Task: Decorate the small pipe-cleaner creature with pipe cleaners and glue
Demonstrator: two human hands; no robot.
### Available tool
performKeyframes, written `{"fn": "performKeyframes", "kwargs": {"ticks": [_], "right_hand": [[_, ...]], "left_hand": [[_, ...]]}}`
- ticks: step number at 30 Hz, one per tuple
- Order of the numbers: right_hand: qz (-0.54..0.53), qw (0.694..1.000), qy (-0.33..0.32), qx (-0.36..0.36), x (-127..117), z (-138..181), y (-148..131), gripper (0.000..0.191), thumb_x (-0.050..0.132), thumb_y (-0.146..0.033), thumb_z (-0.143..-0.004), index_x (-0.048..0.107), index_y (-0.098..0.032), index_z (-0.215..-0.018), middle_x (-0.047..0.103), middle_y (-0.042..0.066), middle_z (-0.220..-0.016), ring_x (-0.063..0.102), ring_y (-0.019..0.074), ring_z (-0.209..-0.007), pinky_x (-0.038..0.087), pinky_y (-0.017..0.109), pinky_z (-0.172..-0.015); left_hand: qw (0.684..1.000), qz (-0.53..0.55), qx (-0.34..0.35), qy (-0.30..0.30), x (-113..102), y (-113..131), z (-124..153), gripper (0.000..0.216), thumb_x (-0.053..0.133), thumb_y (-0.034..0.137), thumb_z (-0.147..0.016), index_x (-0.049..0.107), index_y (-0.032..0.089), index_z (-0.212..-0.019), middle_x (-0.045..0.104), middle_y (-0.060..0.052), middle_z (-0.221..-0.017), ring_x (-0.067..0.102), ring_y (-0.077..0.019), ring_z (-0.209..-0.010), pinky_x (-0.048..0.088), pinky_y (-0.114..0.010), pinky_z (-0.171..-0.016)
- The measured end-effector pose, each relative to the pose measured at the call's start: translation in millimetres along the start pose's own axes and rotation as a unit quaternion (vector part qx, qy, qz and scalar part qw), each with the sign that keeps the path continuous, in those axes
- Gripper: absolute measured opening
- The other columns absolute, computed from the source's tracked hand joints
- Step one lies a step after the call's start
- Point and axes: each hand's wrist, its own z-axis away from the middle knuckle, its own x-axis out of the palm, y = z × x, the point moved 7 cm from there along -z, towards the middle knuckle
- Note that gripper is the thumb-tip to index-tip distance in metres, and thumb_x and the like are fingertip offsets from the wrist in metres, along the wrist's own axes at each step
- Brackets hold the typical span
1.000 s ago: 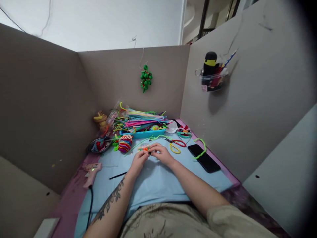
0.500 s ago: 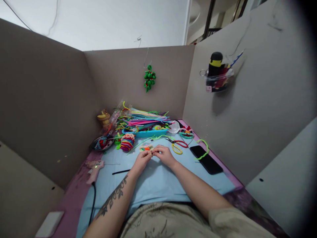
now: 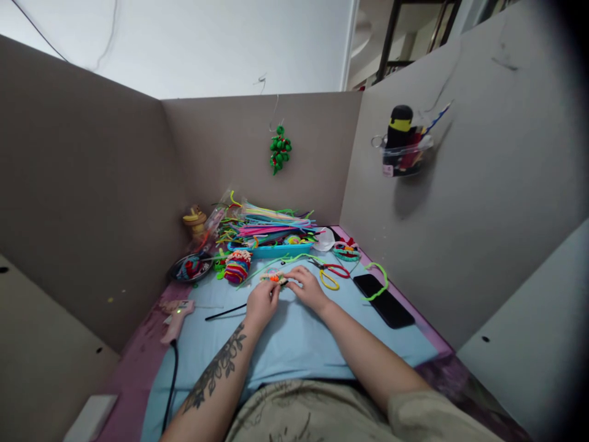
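Observation:
A black pipe cleaner (image 3: 225,312) runs from the left into my left hand (image 3: 263,302), which is closed in a pinch around it. Its dark tip shows between my two hands. My right hand (image 3: 307,290) has thumb and forefinger at that tip, seemingly pinching it; the exact contact is too small to make out. Just beyond my fingertips lies a small cream piece with an orange centre (image 3: 275,279), partly covered by the hands.
Scissors (image 3: 329,274) and a phone (image 3: 384,301) with a green pipe cleaner (image 3: 381,283) across it lie rightward. A glue gun (image 3: 178,320) rests at left. Behind stand a striped yarn piece (image 3: 238,268) and a blue tray (image 3: 271,251) heaped with pipe cleaners.
My hands were together at the fingertips; now the left has drawn back slightly and the black tip shows between them. The black pipe cleaner's free end has shifted slightly left.

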Motion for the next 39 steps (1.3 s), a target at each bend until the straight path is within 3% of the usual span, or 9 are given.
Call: {"fn": "performKeyframes", "kwargs": {"ticks": [8,14,16,19,21,24,28,32,39], "right_hand": [[0.089,0.995,-0.052,-0.016,13,3,1,0.014,0.057,-0.016,-0.078,0.067,-0.024,-0.084,0.056,0.006,-0.082,0.048,0.0206,-0.086,0.041,0.035,-0.078],[-0.048,0.995,0.019,0.091,10,2,20,0.008,0.059,-0.022,-0.076,0.063,-0.019,-0.07,0.055,0.002,-0.074,0.05,0.0164,-0.075,0.041,0.03,-0.07],[-0.169,0.968,0.051,0.181,17,5,33,0.015,0.059,-0.031,-0.075,0.059,-0.018,-0.067,0.052,0.0,-0.065,0.049,0.0139,-0.064,0.04,0.026,-0.06],[-0.373,0.874,0.073,0.303,42,13,45,0.026,0.06,-0.044,-0.072,0.053,-0.018,-0.067,0.048,-0.002,-0.056,0.042,0.0108,-0.049,0.033,0.023,-0.046],[-0.47,0.819,0.074,0.322,56,15,45,0.03,0.064,-0.046,-0.067,0.05,-0.019,-0.067,0.051,-0.001,-0.058,0.045,0.0112,-0.05,0.034,0.023,-0.046],[-0.521,0.793,0.071,0.309,60,14,42,0.031,0.067,-0.045,-0.064,0.051,-0.019,-0.068,0.055,0.001,-0.063,0.05,0.0126,-0.056,0.038,0.024,-0.051],[-0.391,0.869,0.053,0.299,42,13,43,0.026,0.062,-0.042,-0.071,0.057,-0.017,-0.07,0.054,0.0,-0.06,0.047,0.0111,-0.053,0.036,0.023,-0.049],[-0.12,0.981,0.037,0.151,10,2,24,0.009,0.062,-0.027,-0.073,0.065,-0.019,-0.072,0.058,0.002,-0.072,0.052,0.015,-0.071,0.042,0.029,-0.068],[0.028,0.998,-0.032,0.037,7,-2,4,0.011,0.06,-0.013,-0.074,0.067,-0.021,-0.078,0.058,0.003,-0.078,0.051,0.0181,-0.083,0.039,0.033,-0.079]], "left_hand": [[0.999,-0.033,0.03,-0.012,3,4,2,0.019,0.043,0.024,-0.085,0.062,0.02,-0.088,0.062,-0.008,-0.085,0.053,-0.02,-0.082,0.039,-0.031,-0.074],[0.999,0.042,-0.002,0.017,0,0,-2,0.018,0.046,0.025,-0.084,0.06,0.018,-0.076,0.058,-0.005,-0.076,0.052,-0.0174,-0.075,0.038,-0.027,-0.069],[0.996,0.08,-0.024,0.026,1,2,-3,0.02,0.046,0.027,-0.084,0.059,0.018,-0.072,0.056,-0.003,-0.07,0.051,-0.0162,-0.07,0.037,-0.026,-0.065],[0.987,0.146,-0.056,0.045,3,6,-2,0.022,0.047,0.03,-0.083,0.058,0.018,-0.071,0.055,-0.002,-0.068,0.05,-0.0152,-0.066,0.037,-0.026,-0.062],[0.981,0.174,-0.067,0.054,6,10,-2,0.021,0.047,0.03,-0.083,0.058,0.018,-0.071,0.055,-0.002,-0.069,0.05,-0.015,-0.066,0.037,-0.025,-0.063],[0.98,0.18,-0.07,0.056,8,12,-2,0.019,0.047,0.029,-0.083,0.058,0.018,-0.072,0.056,-0.002,-0.07,0.05,-0.0153,-0.068,0.038,-0.026,-0.064],[0.991,0.119,-0.048,0.043,4,7,-2,0.018,0.046,0.027,-0.083,0.059,0.018,-0.074,0.055,-0.003,-0.072,0.05,-0.0163,-0.07,0.038,-0.027,-0.065],[1.0,0.021,-0.01,0.02,-1,3,-2,0.018,0.044,0.025,-0.084,0.059,0.019,-0.078,0.057,-0.005,-0.077,0.051,-0.0177,-0.075,0.039,-0.028,-0.069],[1.0,-0.015,0.011,-0.001,0,3,-2,0.018,0.042,0.024,-0.085,0.06,0.019,-0.081,0.058,-0.006,-0.079,0.052,-0.0182,-0.078,0.039,-0.028,-0.07]]}}
